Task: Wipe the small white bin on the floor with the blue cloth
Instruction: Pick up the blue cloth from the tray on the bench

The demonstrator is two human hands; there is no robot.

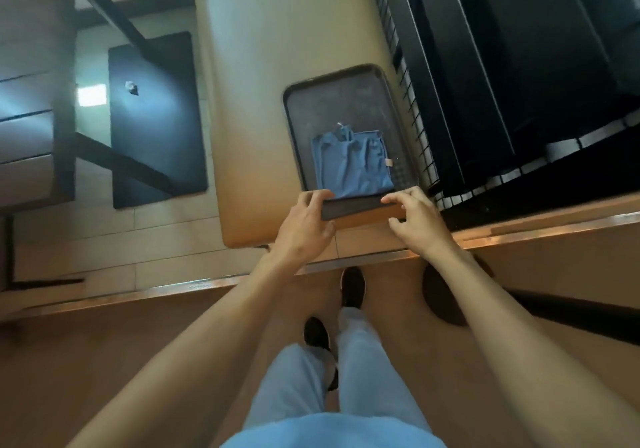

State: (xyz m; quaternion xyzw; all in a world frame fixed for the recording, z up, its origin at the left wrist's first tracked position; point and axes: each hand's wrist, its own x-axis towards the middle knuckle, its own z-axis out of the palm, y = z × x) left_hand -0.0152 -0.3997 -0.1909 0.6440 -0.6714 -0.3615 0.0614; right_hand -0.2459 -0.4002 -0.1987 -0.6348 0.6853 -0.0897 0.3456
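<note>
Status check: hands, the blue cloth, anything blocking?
Both hands, left and right, grip the dark tray by its near edge. Blue cloth lies on it, untouched. White bin not visible.

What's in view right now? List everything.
tray: one, dark, on the bench, near end held in both hands
cloth: one, blue, crumpled on the tray
bench: one, beige, padded, under the tray
grid: one, black wire, right of the tray
table: one, black, left of the bench
bin: none seen
shoes: two, black, on the brown floor
left hand: grips the tray's near left corner
right hand: grips the tray's near right corner
</note>
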